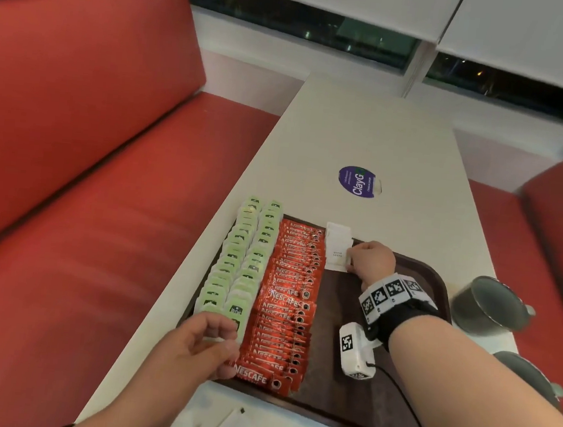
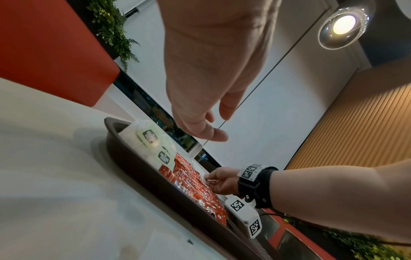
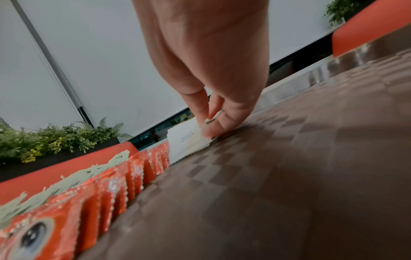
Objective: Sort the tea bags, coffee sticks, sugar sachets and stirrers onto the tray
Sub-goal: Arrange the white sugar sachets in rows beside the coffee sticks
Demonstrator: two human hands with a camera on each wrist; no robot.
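On the table (image 1: 366, 135), a dark brown tray (image 1: 376, 394) holds the sorted goods. At its left side lie two rows of green tea bags (image 1: 244, 261), and the left hand (image 1: 198, 346) hovers over their near end, fingers loosely curled and holding nothing. Next come the red coffee sticks (image 1: 288, 303) in an overlapping row. Right of these, the right hand (image 1: 372, 260) pinches white sugar sachets (image 1: 336, 249) at the tray's far edge. Two metal cups (image 1: 484, 307) stand off the tray's right side.
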